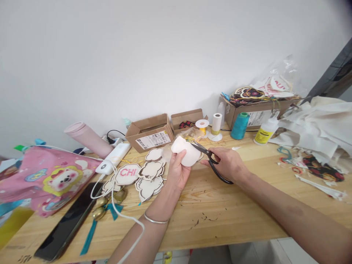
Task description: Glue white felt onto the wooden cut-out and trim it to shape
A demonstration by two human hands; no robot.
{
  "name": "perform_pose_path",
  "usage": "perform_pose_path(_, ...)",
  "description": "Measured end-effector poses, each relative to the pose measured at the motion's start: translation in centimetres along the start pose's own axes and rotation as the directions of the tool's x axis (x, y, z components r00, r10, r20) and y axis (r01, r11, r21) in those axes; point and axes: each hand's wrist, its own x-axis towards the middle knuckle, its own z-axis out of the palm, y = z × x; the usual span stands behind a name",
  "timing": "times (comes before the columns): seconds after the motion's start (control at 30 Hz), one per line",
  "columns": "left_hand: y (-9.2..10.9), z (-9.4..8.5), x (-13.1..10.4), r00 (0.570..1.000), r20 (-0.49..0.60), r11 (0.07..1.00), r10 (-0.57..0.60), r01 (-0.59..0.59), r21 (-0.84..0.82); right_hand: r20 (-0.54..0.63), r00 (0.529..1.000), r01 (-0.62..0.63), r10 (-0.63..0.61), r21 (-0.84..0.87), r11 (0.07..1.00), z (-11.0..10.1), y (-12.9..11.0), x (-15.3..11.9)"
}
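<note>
Near the middle of the table, my left hand (179, 169) grips a white scallop-edged piece (189, 156), thumb on its face. My right hand (229, 165) is closed around the handles of black-handled scissors (218, 170). Their blades lie at the upper right edge of the white piece; whether they touch it I cannot tell. Just left of my left hand lie several pale cloud-shaped cut-outs (150, 187) with dark edges. Among them is a white tag with pink letters (128, 174).
Behind my hands stand an open cardboard box (150, 137), a yellow thread spool (202, 126), a white roll (217, 123), a teal thread cone (240, 126) and a glue bottle (265, 132). A phone (68, 223), white power bank (114, 158) and cable are left; cloth scraps (324, 168) lie right.
</note>
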Motion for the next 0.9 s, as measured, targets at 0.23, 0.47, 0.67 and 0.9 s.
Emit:
perform_pose_path(0.23, -0.1, 0.0, -0.1, 1.000, 0.008, 1.000, -0.011, 0.011, 0.019, -0.019, 0.997, -0.069, 0.072, 0.129, 0.989, 0.3, 0.9, 0.2)
perform_pose_path(0.47, 0.1, 0.0, 0.0, 0.999, 0.001, 0.999, -0.038, 0.038, 0.004, 0.211, 0.908, -0.389, 0.361, 0.746, 0.541, 0.1, 1.6, 1.0)
perform_pose_path(0.67, -0.3, -0.1, 0.0, 0.997, 0.009, 0.997, -0.075, 0.075, -0.016, 0.295, 0.934, -0.349, 0.204, 0.877, 0.329, 0.1, -0.6, 0.6)
perform_pose_path(0.9, -0.6, 0.0, -0.1, 0.980, -0.044, 0.980, -0.196, 0.195, -0.029, 0.099, 0.921, -0.254, 0.376, 0.886, 0.387, 0.4, 1.8, 0.8)
